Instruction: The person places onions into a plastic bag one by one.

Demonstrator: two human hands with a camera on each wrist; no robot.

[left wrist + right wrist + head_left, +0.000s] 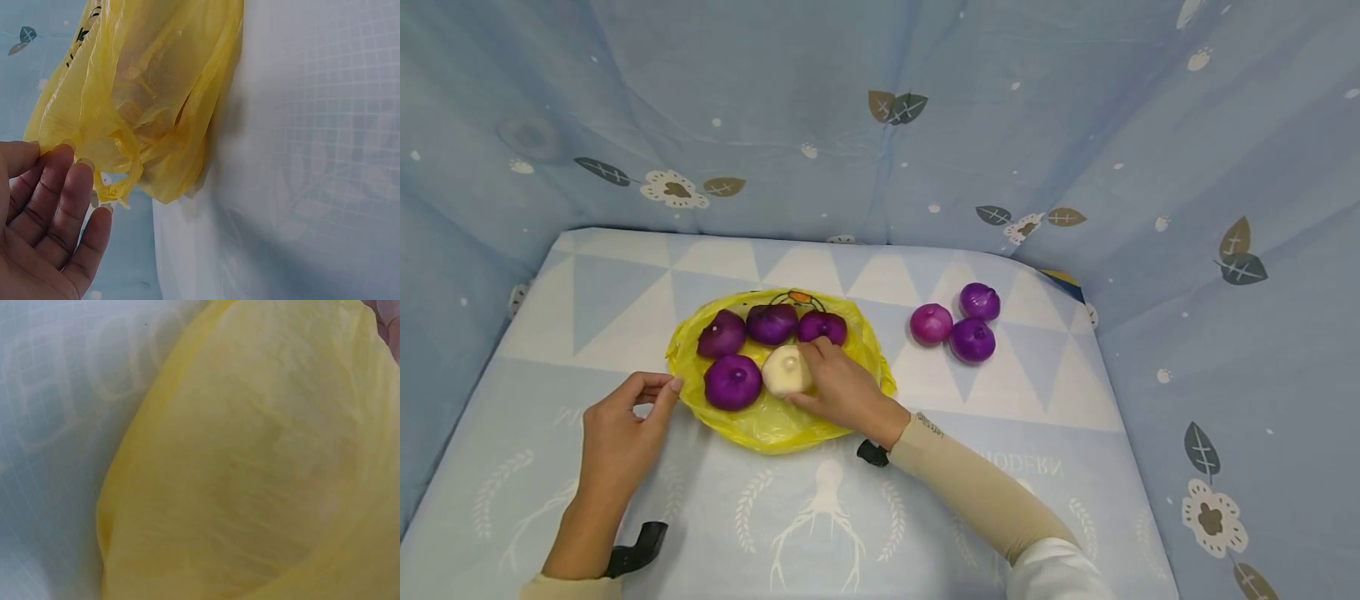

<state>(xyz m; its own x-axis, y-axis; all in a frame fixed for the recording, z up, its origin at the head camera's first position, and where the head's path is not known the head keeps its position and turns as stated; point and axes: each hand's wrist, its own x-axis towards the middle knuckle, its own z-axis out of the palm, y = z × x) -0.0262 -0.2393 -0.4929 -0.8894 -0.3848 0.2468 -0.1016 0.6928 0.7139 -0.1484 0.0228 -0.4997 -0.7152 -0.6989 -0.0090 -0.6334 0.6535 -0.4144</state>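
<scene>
A yellow plastic bag (767,429) lies spread open on the table with several purple onions (733,382) inside. Among them sits a white onion (786,372), gripped by my right hand (846,387), which reaches in over the bag's near right side. At the left rim, my left hand (628,425) pinches the bag's edge between thumb and forefinger. In the left wrist view, that hand's other fingers (72,200) lie curved beside the crumpled plastic (156,112). The bag's side (237,462) fills most of the right wrist view and hides the white onion there.
Three purple onions (972,341) stand grouped on the table to the right of the bag. The table (1037,500) wears a blue and white patterned cloth. Blue patterned curtains (820,75) hang behind it and at both sides.
</scene>
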